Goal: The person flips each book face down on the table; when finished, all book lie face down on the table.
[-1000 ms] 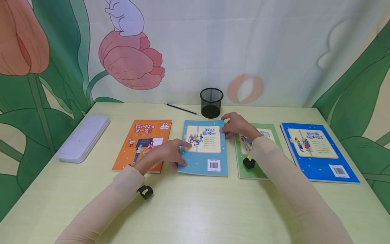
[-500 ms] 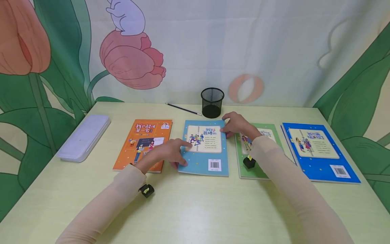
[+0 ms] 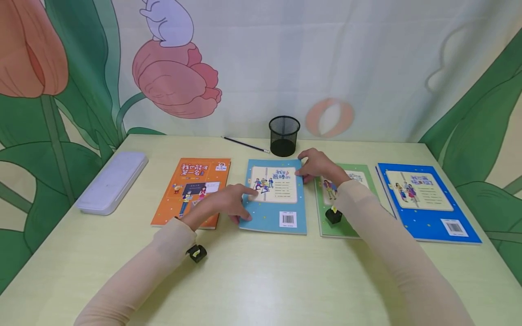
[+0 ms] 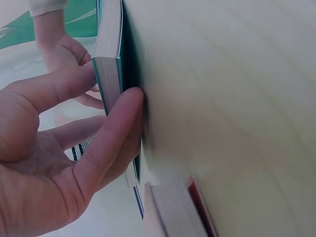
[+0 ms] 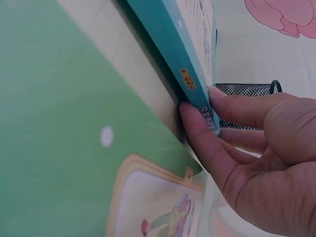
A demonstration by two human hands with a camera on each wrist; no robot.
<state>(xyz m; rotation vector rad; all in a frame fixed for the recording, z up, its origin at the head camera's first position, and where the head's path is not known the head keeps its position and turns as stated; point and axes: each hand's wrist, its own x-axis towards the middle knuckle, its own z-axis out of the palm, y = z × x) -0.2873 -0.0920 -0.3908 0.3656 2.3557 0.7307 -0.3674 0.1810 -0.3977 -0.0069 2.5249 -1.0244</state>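
Note:
A light blue book point(image 3: 272, 217) lies back cover up in mid-table, its barcode near the front edge. My left hand point(image 3: 233, 202) pinches its left edge, thumb on the cover and fingers at the underside. The left wrist view shows the page edges point(image 4: 109, 74) between thumb and fingers. At the far right corner, my right hand point(image 3: 316, 165) pinches the spine side. Seen from the right wrist, the thumb is on the cover and a finger goes under the blue spine point(image 5: 173, 54).
Left of it lies an orange book point(image 3: 195, 181); to the right, a green book point(image 3: 342, 231), partly under my right forearm, and a dark blue book point(image 3: 432, 222). Behind stand a black mesh pen holder point(image 3: 284, 136) and a pencil point(image 3: 244, 144). A pale pencil case point(image 3: 112, 183) lies far left.
Hands and light blue book keep practically the same place. The whole head view shifts only slightly.

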